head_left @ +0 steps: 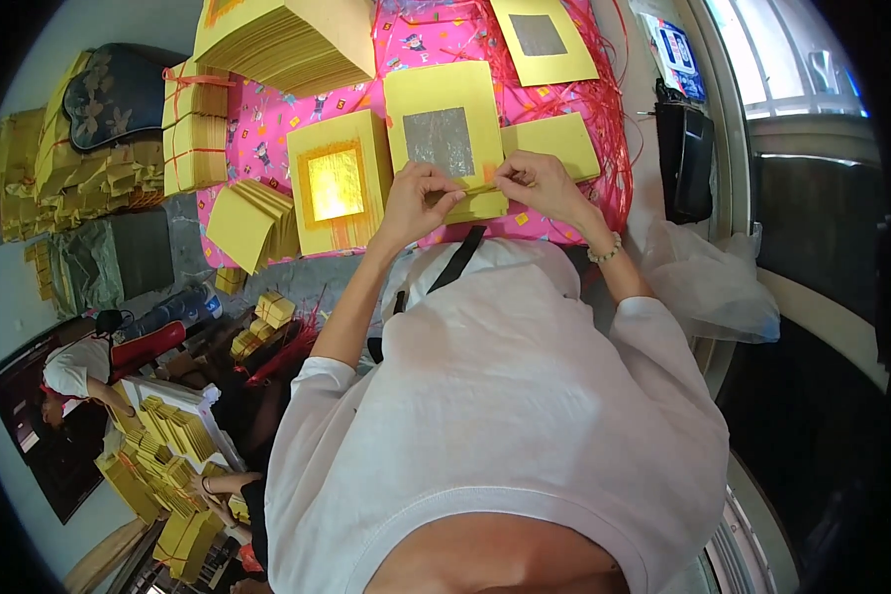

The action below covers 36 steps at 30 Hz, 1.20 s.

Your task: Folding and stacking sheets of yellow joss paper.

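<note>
A yellow paper sheet [472,87] with a silver square lies on a stack in front of me. At the near left of its lower edge, my left hand [421,202] is closed, thumb and fingers pinching the paper rim. My right hand [546,188] is closed in a pinch at the lower right corner, with a beaded bracelet on the wrist. The layers between the fingertips are partly hidden. Left of it stands a yellow stack [295,148] with a gold square in an orange border. A plain yellow stack [562,146] lies just beyond my right hand.
A pink patterned cloth [257,109] covers the table. Around it are a tall paper stack [297,45], tied bundles [194,153], red strands [616,129], a black case [685,163] and a plastic bag [708,282]. At lower left, other people handle yellow paper on a white table [226,436].
</note>
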Tool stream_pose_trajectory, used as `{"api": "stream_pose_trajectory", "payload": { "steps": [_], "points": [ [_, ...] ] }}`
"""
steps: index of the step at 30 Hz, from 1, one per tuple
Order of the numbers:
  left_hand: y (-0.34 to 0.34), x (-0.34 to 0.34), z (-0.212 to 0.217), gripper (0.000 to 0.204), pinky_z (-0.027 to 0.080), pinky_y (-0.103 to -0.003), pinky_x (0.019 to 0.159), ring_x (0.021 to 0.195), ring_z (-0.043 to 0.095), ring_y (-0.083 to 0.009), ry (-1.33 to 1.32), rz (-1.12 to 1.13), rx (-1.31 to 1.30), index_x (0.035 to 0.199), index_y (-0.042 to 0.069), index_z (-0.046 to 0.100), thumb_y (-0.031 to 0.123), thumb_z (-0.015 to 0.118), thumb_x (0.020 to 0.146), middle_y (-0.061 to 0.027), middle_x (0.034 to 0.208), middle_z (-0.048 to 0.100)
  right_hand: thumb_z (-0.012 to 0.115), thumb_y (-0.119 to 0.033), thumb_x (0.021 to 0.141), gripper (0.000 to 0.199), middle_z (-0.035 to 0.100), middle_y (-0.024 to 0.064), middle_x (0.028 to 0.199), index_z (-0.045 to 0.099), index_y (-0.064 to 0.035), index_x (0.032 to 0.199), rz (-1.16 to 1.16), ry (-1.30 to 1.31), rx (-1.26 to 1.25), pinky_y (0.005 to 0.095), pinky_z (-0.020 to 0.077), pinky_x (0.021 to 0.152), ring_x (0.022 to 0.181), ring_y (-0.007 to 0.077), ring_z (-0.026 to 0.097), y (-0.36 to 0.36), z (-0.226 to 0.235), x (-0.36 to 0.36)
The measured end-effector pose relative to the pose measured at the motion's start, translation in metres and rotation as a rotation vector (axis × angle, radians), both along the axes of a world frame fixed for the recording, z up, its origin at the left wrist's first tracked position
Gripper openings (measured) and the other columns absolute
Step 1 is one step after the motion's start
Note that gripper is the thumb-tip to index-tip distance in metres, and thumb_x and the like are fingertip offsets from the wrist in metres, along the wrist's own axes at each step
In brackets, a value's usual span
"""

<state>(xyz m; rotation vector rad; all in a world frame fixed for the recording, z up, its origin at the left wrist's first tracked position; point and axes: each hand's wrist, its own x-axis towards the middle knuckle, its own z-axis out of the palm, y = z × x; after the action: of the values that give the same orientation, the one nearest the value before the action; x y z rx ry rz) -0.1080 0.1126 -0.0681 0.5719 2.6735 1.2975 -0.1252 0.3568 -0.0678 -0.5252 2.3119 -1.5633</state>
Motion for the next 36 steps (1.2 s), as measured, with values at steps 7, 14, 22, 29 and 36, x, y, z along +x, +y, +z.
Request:
{"api": "stream_pose_trajectory", "payload": {
  "steps": [7, 14, 22, 29, 36],
  "points": [
    [-0.001, 0.000, 0.002, 0.012, 0.044, -0.034, 0.077, 0.083, 0.053, -0.0238, 0.021, -0.004, 0.020, 0.085, 0.006, 0.072, 0.011, 0.073, 0.075, -0.0069, 0.080, 0.062, 0.065, -0.012, 0.085, 0.013, 0.059, 0.0050, 0.075, 0.063, 0.0009, 0.088, 0.026, 0.040, 0.037, 0.0250, 0.0459, 0.059, 0.065, 0.0099, 0.055, -0.002, 0.007, -0.005],
    [0.010, 0.008, 0.018, 0.036, 0.044, -0.038, 0.080, 0.088, 0.053, -0.0278, 0.174, -0.034, -0.119, 0.100, 0.009, 0.068, 0.025, 0.078, 0.069, -0.0086, 0.091, 0.059, 0.064, -0.010, 0.084, 0.012, 0.058, 0.0077, 0.075, 0.061, 0.0008, 0.088, 0.078, 0.185, 0.065, 0.0269, 0.0476, 0.061, 0.065, 0.0139, 0.057, -0.011, 0.027, -0.010],
    [0.013, 0.004, 0.006, 0.035, 0.045, -0.038, 0.080, 0.091, 0.054, -0.0286, 0.167, -0.032, -0.159, 0.103, 0.007, 0.064, 0.022, 0.075, 0.073, -0.0089, 0.096, 0.058, 0.065, -0.009, 0.083, 0.013, 0.057, 0.0095, 0.078, 0.058, 0.0010, 0.087, 0.135, 0.223, 0.136, 0.0283, 0.0490, 0.062, 0.067, 0.0175, 0.060, -0.012, 0.031, -0.015],
    [0.013, 0.002, -0.002, 0.023, 0.043, -0.040, 0.079, 0.088, 0.054, -0.0311, 0.117, 0.069, 0.007, 0.097, 0.007, 0.067, 0.020, 0.070, 0.079, -0.0108, 0.091, 0.060, 0.079, -0.018, 0.072, 0.041, 0.051, 0.0063, 0.093, 0.052, -0.0035, 0.099, -0.046, 0.189, 0.135, 0.0291, 0.0486, 0.063, 0.073, 0.0182, 0.060, 0.003, 0.032, -0.004],
    [0.011, 0.000, 0.002, 0.025, 0.044, -0.039, 0.081, 0.090, 0.055, -0.0300, 0.089, 0.034, -0.005, 0.099, 0.008, 0.068, 0.021, 0.072, 0.077, -0.0099, 0.093, 0.061, 0.083, -0.024, 0.064, 0.053, 0.050, 0.0087, 0.100, 0.049, -0.0073, 0.101, 0.107, 0.327, 0.423, 0.0425, 0.0479, 0.072, 0.083, 0.0312, 0.059, 0.005, 0.007, 0.004]
  ]
}}
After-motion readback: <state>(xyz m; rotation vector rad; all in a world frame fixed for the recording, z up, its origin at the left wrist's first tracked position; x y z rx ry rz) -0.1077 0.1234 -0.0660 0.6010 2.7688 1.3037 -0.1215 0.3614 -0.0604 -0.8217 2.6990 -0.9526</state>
